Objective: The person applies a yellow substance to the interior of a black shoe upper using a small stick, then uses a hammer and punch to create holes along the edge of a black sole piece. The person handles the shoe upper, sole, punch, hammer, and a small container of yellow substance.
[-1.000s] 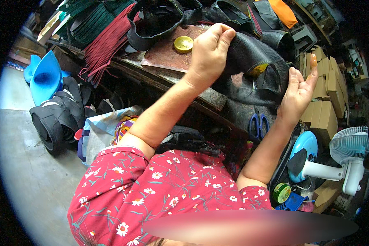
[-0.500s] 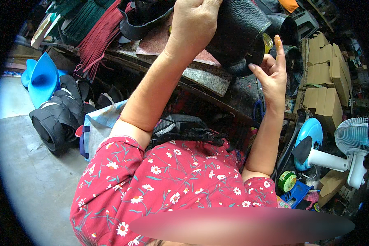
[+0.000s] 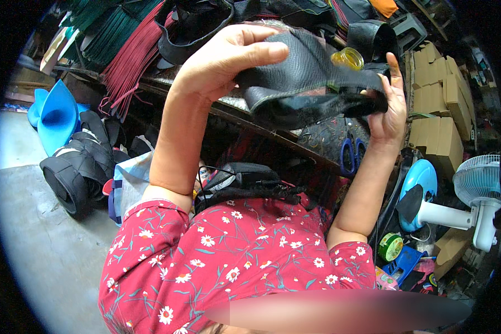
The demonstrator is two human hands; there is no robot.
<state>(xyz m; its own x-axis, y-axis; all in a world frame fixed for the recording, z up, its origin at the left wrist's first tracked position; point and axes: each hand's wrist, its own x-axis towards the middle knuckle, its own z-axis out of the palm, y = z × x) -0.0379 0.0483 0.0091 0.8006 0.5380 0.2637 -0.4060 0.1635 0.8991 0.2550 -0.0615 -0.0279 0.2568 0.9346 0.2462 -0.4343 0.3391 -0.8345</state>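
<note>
Cardboard boxes (image 3: pixel 437 136) stack along the right side of the frame beside a cluttered workbench (image 3: pixel 323 138), where a person in a red floral shirt (image 3: pixel 234 245) handles a black, grained piece (image 3: pixel 300 61) in the upper center. Held above the bench, its long axis runs left to right, almost level and dipping slightly at the right. Its broad, grained end points left and its narrower end right, while a hollow, stitched edge faces the lower part of the frame. Which end is its front cannot be told.

Left hand (image 3: pixel 222 64) grips the broad end, thumb laid over the top; its other fingers are partly hidden. Right hand (image 3: pixel 392 108) holds the narrow end in curled fingers, index finger raised. Just beyond the piece sits a round yellow object (image 3: pixel 339 57); blue-handled scissors (image 3: pixel 353 158) hang near the right wrist. Red cords (image 3: pixel 136 61) spill at upper left; a white fan (image 3: pixel 476 186) stands at right.
</note>
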